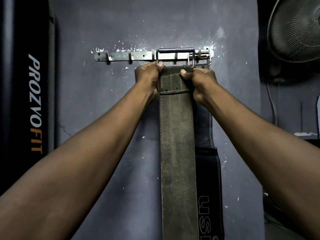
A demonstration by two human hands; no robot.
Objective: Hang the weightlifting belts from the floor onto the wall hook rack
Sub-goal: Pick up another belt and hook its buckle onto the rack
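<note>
A wide dark olive leather belt (178, 153) hangs straight down the grey wall. Its big metal buckle (174, 55) lies over the steel hook rack (124, 56), around one of the hooks. My left hand (149, 77) grips the belt's top left edge just under the buckle. My right hand (200, 80) grips its top right edge. Behind it, to the right, a black belt (209, 170) with pale lettering hangs from the rack by its own smaller buckle (200, 58).
Two bare hooks (108, 60) stick out at the rack's left end. A black padded column with PROZVOFIT lettering (35, 104) stands at the far left. A wall fan (297, 32) is mounted at the upper right, with a cable below it.
</note>
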